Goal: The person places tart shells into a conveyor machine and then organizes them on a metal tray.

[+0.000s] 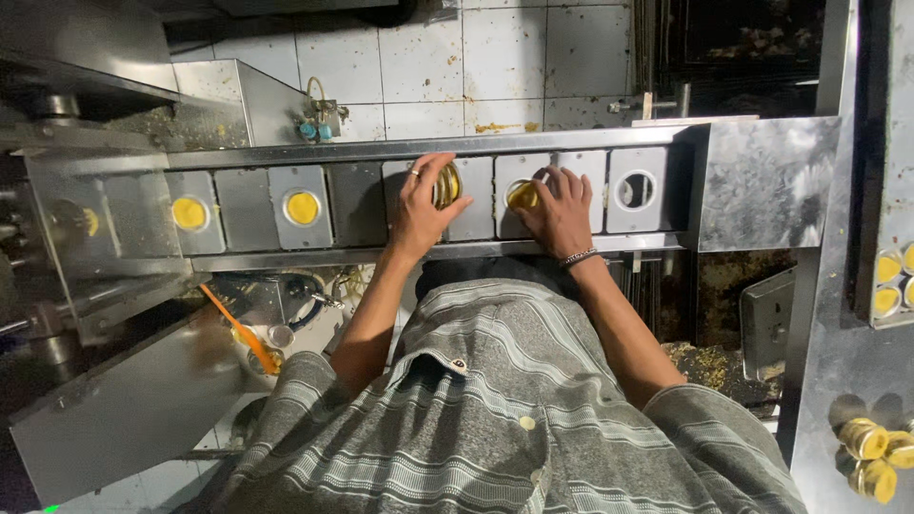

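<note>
A metal conveyor of grey carrier plates with round holes runs across in front of me. My left hand, with a ring on one finger, holds a short stack of yellow discs on edge over a plate near the middle. My right hand, a beaded bracelet at the wrist, holds a single yellow disc at the hole of the plate to the right. Two plates to the left carry seated yellow discs. The plate at the right end has an empty hole.
A steel machine housing and chute stand at the left, with an orange tube below. At the right, a metal panel adjoins the belt. More yellow discs lie at the right edge and in a tray. White tiled wall behind.
</note>
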